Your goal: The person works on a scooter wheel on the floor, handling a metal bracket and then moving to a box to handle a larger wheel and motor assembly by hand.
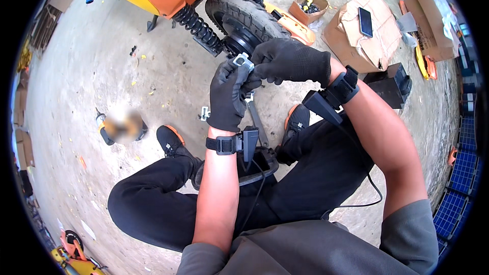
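The left grip (226, 97), in a dark glove, is closed around a silvery metal fitting (243, 62), with the fitting's open end showing at 1 o'clock of the hand. At 2 o'clock of that hand, the right grip (290, 61), gloved alike, has its fingers curled in at the fitting's right edge — whether they pinch it, press it or hold something small against it, I cannot tell.

The fitting sits up in the air, just short of the wheel hub (239, 43), which lies at 12 o'clock from it beneath the knobbly tyre (249, 15). A coil-spring shock absorber (197, 28) slants in at 10 o'clock. On the floor, a second pale metal piece (205, 113) lies near the left grip at 8 o'clock, and a long grey tool (258, 119) stretches away at 4 o'clock. Farther off, a carton (336, 28) with a phone (365, 22) on top stands at 2 o'clock from the right grip.

The step in hand looks like working the fitting by fingers, apart from the hub. The next move seems to call for a steady left hold — with the right fingertips doing the fine turning or seating
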{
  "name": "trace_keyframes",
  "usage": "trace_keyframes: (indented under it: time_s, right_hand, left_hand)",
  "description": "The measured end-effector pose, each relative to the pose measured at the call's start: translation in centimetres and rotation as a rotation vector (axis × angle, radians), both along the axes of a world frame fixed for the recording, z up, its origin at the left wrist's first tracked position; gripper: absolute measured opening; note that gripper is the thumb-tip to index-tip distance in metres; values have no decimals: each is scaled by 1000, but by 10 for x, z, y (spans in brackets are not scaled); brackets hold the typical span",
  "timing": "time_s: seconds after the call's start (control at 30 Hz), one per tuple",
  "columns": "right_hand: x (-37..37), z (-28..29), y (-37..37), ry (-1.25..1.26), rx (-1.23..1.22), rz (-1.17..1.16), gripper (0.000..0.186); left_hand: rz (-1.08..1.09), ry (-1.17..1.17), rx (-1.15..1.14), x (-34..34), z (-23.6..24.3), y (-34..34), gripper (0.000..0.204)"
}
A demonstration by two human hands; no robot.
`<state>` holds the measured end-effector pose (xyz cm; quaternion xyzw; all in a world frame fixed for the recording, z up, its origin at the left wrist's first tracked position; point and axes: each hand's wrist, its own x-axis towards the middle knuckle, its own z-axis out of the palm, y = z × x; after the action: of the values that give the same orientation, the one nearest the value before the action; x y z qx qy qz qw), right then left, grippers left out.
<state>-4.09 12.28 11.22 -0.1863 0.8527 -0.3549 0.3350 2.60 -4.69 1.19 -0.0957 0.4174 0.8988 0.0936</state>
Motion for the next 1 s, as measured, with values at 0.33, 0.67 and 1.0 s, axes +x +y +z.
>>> trace_keyframes:
  time_s: [0.33,0.67,1.0]
  right_hand:
    - [-2,-12,-8,202,-16,-55,31]
    - [-7,-21,-6,324,129,11,28]
    - [-11,-23,-7,288,214,28,29]
  left_hand:
    - [40,27,-18,-4,-7,-4,26]
    - [-115,-34,-17,-3,-14,-3,25]
    - [-69,-64,-50,-4,-22,-6,22]
